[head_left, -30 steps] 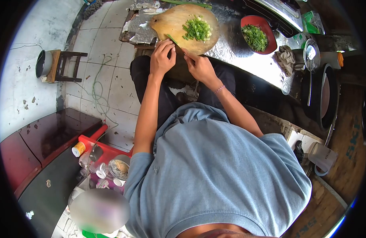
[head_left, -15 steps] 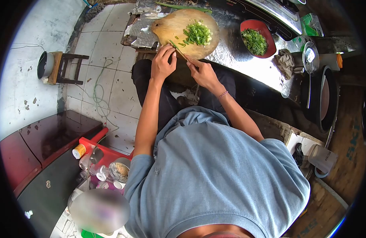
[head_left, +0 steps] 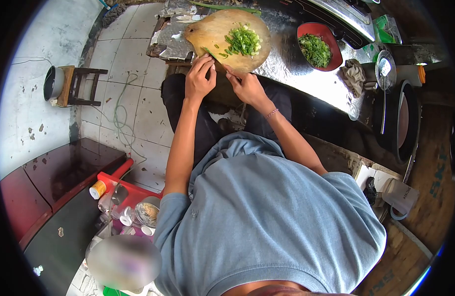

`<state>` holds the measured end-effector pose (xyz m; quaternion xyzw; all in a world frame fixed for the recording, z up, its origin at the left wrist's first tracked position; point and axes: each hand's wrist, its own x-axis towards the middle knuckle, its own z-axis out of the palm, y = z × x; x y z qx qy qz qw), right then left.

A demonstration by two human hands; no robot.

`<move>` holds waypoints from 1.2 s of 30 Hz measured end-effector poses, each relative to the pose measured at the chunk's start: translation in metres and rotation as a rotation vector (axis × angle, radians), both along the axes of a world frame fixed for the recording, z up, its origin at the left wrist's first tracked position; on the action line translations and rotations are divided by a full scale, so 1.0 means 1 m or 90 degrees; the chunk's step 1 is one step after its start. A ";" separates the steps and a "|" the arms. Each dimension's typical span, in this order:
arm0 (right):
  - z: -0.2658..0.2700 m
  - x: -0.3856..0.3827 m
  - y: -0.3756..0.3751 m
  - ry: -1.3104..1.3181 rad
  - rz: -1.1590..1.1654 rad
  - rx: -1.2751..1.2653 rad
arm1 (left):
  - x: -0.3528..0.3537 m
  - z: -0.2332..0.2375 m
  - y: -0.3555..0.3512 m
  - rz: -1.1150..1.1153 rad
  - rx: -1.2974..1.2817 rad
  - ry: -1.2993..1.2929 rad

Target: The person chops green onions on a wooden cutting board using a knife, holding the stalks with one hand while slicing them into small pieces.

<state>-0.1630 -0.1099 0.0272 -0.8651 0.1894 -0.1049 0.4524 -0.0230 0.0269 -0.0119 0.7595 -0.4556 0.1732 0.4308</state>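
Observation:
My left hand (head_left: pixel 200 79) is at the near left edge of a wooden cutting board (head_left: pixel 205 30), its fingertips closed on a green onion stalk (head_left: pixel 207 52). In my right hand (head_left: pixel 247 90) is a knife (head_left: pixel 224 66), mostly hidden by the fingers, its visible part beside the stalk at the board's near edge. Chopped green onion (head_left: pixel 243 40) lies heaped on the right half of the board, with a few loose slices to its left. A red bowl (head_left: pixel 337 43) of sliced greens (head_left: pixel 315 51) stands to the right.
A long green leaf (head_left: pixel 222 6) lies behind the board. A gas stove (head_left: pixel 331 17) stands at the back right. Near the counter's right end are a crumpled cloth (head_left: pixel 353 78), a strainer (head_left: pixel 386 69) and a large black pan (head_left: pixel 405 121). A wooden stool (head_left: pixel 84 86) stands left.
My right hand has shifted slightly left and the knife's angle has changed beside the stalk. My left hand keeps its hold. The whole view has shifted a little.

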 end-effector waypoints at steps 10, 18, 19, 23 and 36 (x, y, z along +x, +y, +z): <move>0.005 0.002 0.002 -0.014 0.009 -0.051 | -0.001 0.001 0.001 0.009 -0.002 -0.001; 0.028 -0.022 -0.010 0.116 -0.094 -0.024 | -0.002 0.003 0.000 0.005 -0.008 0.010; 0.031 -0.020 -0.009 0.119 -0.105 -0.026 | -0.001 0.003 0.001 0.003 -0.009 0.009; 0.031 -0.016 -0.001 0.077 -0.039 0.017 | -0.002 0.005 0.001 0.012 0.004 -0.015; 0.015 -0.015 0.006 0.077 0.000 -0.045 | -0.003 0.004 0.003 0.017 0.009 -0.003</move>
